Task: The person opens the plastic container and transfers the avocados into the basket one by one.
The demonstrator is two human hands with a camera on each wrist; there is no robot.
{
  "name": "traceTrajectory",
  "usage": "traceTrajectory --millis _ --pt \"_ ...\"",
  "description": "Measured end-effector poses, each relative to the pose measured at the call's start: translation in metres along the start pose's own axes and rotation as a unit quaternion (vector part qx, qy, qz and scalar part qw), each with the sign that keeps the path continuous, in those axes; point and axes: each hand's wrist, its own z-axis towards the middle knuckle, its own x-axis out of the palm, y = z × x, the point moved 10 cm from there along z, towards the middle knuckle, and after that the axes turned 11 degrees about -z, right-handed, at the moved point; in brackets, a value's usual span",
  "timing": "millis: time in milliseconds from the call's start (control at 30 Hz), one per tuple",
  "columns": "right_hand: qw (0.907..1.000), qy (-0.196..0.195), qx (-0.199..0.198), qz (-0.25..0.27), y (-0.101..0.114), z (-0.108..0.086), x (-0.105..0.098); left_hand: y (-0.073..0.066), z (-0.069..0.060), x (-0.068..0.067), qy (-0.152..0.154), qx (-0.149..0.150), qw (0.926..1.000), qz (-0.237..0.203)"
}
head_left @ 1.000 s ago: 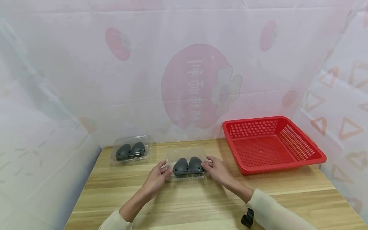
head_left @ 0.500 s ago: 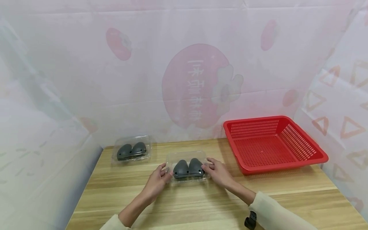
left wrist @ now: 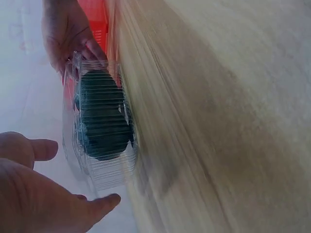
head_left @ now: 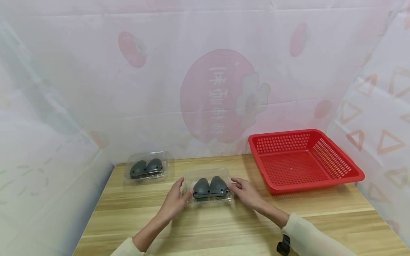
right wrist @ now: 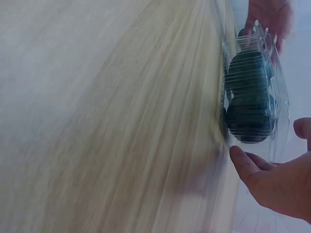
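Both released, left hand (head_left: 173,203) and right hand (head_left: 246,193) flank the clear box (head_left: 209,188) near the worktop's (head_left: 211,231) far edge; careless touch could skew it.

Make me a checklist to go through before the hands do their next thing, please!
1. Two dark pieces inside the near clear box: ok.
2. That box sits between the left hand and right hand: ok.
3. Left hand gripping it: not ok, the hand looks open beside it.
4. Its lid snapped tight: cannot tell.
5. Red basket facing up: ok.
6. Far clear box away from both hands: ok.
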Motion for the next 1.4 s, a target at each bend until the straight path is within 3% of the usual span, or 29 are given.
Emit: traceTrajectory --millis 167,233,333,433,567,833,933,1067,1233,1400 --pt "0.9995 0.023 -0.003 0.023 -0.006 -0.002 0.000 -0.019 0.003 -0.001 -0.030 0.080 0.9914 0.100" --pt "0.9993 0.031 -0.009 0.019 -0.006 -0.002 -0.001 -0.030 0.002 0.001 -0.039 0.123 0.9825 0.135" --pt "0.9989 0.043 -0.019 -0.004 -0.005 -0.003 -0.002 -0.050 -0.001 0.009 -0.041 0.194 0.9633 0.181" --pt "0.9977 0.060 -0.029 -0.016 -0.004 -0.005 -0.001 -0.065 -0.004 0.019 -0.030 0.237 0.9471 0.215" --pt "0.9955 0.087 -0.037 -0.008 -0.004 -0.007 0.002 -0.076 -0.004 0.031 -0.010 0.258 0.9349 0.244" --pt "0.9881 0.125 -0.077 -0.047 -0.002 -0.012 0.003 -0.094 -0.002 0.056 0.043 0.304 0.9132 0.268" --pt "0.9856 0.134 -0.085 -0.058 -0.003 -0.013 0.003 -0.099 -0.003 0.066 0.060 0.319 0.9033 0.281" --pt "0.9837 0.140 -0.091 -0.067 -0.005 -0.014 0.002 -0.103 -0.005 0.082 0.084 0.341 0.8848 0.306" --pt "0.9829 0.159 -0.090 -0.024 -0.007 -0.015 0.005 -0.106 -0.009 0.100 0.112 0.364 0.8645 0.328" --pt "0.9775 0.197 -0.064 0.042 -0.012 -0.016 0.013 -0.109 -0.011 0.114 0.123 0.386 0.8520 0.332"
